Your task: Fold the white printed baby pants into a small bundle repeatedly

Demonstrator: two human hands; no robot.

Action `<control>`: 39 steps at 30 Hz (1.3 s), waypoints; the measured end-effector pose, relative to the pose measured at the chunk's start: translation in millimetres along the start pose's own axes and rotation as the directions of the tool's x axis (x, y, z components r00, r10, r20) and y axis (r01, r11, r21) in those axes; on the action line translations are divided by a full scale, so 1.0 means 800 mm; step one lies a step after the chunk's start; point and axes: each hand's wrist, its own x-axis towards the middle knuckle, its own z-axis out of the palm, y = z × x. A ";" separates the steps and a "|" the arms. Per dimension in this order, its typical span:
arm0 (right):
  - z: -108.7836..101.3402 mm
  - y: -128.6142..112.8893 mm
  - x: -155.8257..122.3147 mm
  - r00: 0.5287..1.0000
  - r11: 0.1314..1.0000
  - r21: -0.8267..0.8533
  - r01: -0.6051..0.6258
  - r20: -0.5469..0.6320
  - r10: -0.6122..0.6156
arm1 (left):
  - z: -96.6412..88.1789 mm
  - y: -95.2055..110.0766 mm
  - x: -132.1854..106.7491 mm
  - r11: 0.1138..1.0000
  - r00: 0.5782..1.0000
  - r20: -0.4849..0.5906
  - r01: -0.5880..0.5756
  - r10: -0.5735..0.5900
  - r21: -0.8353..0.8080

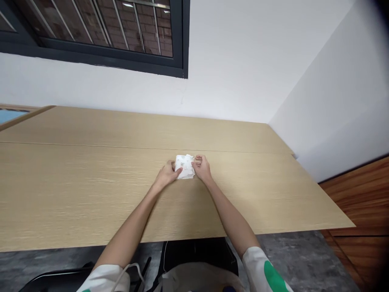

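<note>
Between my two hands, on the wooden table, is a small white square bundle (184, 164) with a faint printed pattern. Its layers show along the right and lower edges; whether it is folded cloth or a pile of paper pieces I cannot tell. My left hand (167, 174) grips it from the left, the thumb lying on top and the fingers mostly hidden at its side. At the right edge, my right hand (202, 167) has its fingers curled, with the thumb and fingertips pinching the layers there.
The light wooden table (91, 194) has a seam running across it. Behind it are a white wall and a dark-framed window (179, 61) with bars. A wooden cabinet (358, 190) stands to the right. A black chair (60, 280) is at the lower left.
</note>
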 end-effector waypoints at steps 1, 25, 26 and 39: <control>0.000 -0.004 -0.003 0.999 0.998 -0.034 0.044 -0.012 -0.045 | -0.004 0.001 -0.002 0.998 1.000 -0.006 0.019 -0.019 0.052; -0.037 0.005 0.025 0.772 0.708 -0.395 0.585 0.538 -0.338 | -0.014 0.001 -0.013 0.926 0.998 0.039 0.035 -0.054 0.376; -0.036 0.008 0.025 0.807 0.742 -0.391 0.544 0.486 -0.336 | -0.014 0.000 -0.012 0.930 0.998 0.037 0.026 -0.043 0.367; -0.041 -0.001 0.018 0.880 0.796 -0.377 0.474 0.200 -0.430 | -0.007 -0.006 -0.007 0.967 0.990 -0.027 -0.127 0.136 0.223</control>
